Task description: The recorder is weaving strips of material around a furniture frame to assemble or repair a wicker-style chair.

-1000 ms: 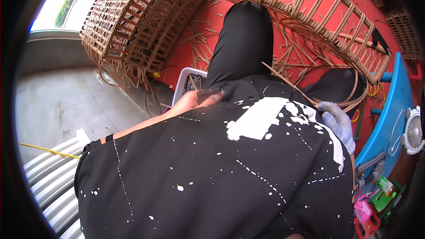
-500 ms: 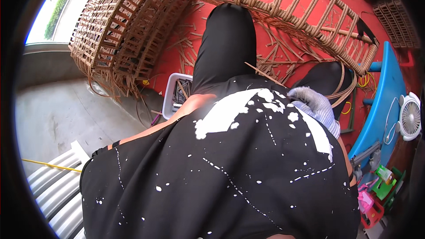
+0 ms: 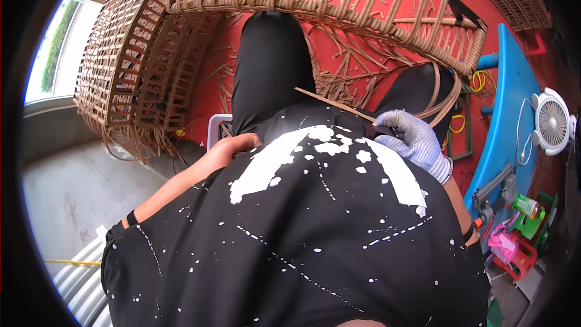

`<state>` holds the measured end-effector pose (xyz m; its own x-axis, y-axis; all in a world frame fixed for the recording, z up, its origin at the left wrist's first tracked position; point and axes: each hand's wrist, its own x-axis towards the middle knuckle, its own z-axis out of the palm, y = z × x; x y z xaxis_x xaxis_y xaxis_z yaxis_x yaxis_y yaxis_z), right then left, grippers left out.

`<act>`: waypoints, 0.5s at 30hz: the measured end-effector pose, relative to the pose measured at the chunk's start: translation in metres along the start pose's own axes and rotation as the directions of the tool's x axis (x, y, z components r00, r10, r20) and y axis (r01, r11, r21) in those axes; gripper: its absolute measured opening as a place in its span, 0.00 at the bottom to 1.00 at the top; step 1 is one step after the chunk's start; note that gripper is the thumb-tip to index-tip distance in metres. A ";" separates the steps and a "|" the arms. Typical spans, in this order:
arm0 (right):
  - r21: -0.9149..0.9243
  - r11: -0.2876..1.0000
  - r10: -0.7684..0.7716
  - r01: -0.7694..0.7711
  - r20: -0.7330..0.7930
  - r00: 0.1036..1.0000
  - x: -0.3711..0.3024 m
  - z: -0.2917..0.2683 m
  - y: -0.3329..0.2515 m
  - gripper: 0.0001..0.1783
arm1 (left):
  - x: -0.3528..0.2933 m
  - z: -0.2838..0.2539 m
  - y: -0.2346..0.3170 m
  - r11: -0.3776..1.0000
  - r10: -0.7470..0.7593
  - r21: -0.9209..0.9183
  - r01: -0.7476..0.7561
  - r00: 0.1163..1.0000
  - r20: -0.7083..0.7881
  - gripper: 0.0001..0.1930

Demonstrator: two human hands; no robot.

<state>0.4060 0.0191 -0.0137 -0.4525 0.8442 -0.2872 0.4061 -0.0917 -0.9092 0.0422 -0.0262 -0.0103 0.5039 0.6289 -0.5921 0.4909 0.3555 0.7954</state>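
Observation:
My right hand [image 3: 414, 142], in a grey-white knit glove, is curled in front of my lap with thumb and fingers pinched around a light brown rattan strip [image 3: 333, 104]. The strip's free end points up and left across my black clothing. My bare left hand [image 3: 241, 143] rests by my left thigh, its fingertips hidden behind the black shirt. Across my knees lies a partly woven rattan frame [image 3: 339, 9] with wrapped bars. Several long strands [image 3: 446, 100] loop down from its right end beside my right hand.
A tall woven rattan piece [image 3: 130, 60] stands at the left. Loose offcuts [image 3: 348, 66] litter the red floor. A white bin [image 3: 216, 126] sits by my left leg. At the right are a blue table [image 3: 493, 127], a white fan [image 3: 552, 121] and a red stool [image 3: 519, 260].
My left hand has come more into view beside the thigh. The whole view has shifted, so frame and knees sit further left. The right hand keeps its pinch on the strip.

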 end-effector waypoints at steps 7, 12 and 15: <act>-0.225 0.973 -0.074 0.053 -0.088 0.993 -0.009 -0.005 -0.005 0.24 | 0.028 -0.025 0.047 0.995 0.098 0.013 -0.097 0.986 -0.138 0.16; -0.306 0.937 -0.215 0.166 -0.131 0.968 -0.011 -0.003 -0.007 0.25 | 0.092 0.004 0.100 0.951 0.289 0.105 -0.291 0.957 0.039 0.20; -0.286 0.945 -0.201 0.157 -0.133 0.970 -0.014 -0.004 -0.012 0.23 | 0.114 0.027 0.124 0.979 0.196 0.002 -0.204 0.941 0.277 0.23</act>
<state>0.4107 0.0108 0.0020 -0.4153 0.9080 -0.0555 0.5396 0.1968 -0.8186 0.1793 0.0709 0.0177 0.7671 0.4697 -0.4370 0.3788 0.2183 0.8994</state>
